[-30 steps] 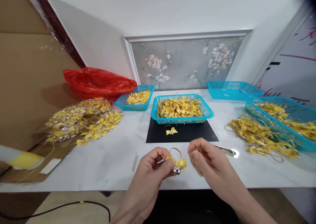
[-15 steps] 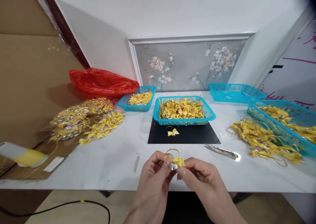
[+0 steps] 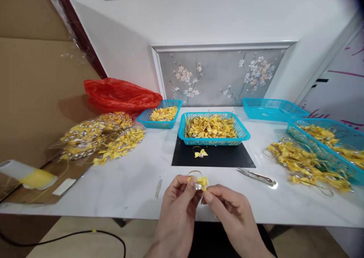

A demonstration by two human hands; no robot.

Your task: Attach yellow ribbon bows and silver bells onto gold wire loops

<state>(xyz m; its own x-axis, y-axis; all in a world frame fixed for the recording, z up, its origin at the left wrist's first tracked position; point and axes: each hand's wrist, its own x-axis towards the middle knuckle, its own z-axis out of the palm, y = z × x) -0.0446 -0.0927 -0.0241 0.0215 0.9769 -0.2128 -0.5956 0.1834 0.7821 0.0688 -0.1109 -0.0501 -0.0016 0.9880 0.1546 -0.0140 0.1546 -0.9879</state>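
Observation:
Between my hands, over the front of the white table, is a yellow ribbon bow [image 3: 203, 182] with a silver bell and a thin gold loop. My left hand [image 3: 179, 205] is closed, pinching the bow's left side between thumb and fingers. At its lower right, my right hand [image 3: 231, 207] is closed too, thumb and forefinger pressed at the bow's edge. Another bow with a bell [image 3: 201, 154] lies on the black mat [image 3: 227, 157] just beyond. The fingers partly cover the held bow.
A blue basket [image 3: 214, 141] full of bows stands on the mat's back part. Snips [image 3: 257, 177] lie to the right, near a bow pile [image 3: 304, 163] and another blue basket [image 3: 327, 148]. At left are bagged bows [image 3: 85, 136], a red plastic bag [image 3: 122, 95] and a yellow spool [image 3: 36, 178].
My right hand has shifted slightly left and down along the bow, and the bow has turned a little in my fingers. The whole view has moved slightly.

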